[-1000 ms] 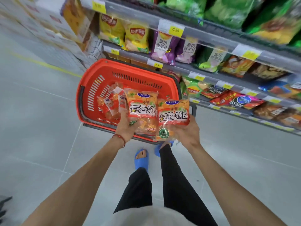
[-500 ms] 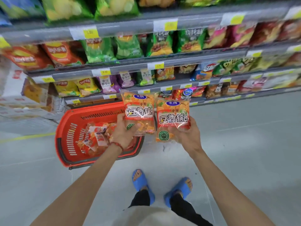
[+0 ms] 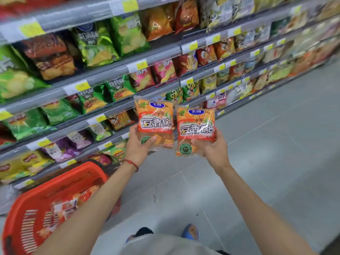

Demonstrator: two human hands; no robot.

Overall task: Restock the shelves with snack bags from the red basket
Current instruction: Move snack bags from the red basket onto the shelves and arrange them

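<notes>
red basket (image 3: 33, 223) is seen low left on the floor (image 3: 276, 144), with more snack bags (image 3: 73, 199) inside it. shelves (image 3: 103, 74) run across the top, already packed with chip packets; price labels too blurred to read. left hand (image 3: 138, 148) is clamped on the lower part of the left bag (image 3: 154, 122), thumb on the front, bag upright. just beside it the right bag (image 3: 196, 129), same orange pack, is gripped the same way by the right hand (image 3: 213, 150). hands are held apart. both bags are held up before the lower shelves, clear of the basket, touching no shelf. step judged: carry from basket to shelf, placing not yet done. next move likely calls for a matching slot to be found, then each bag pushed in upright, face out.
</notes>
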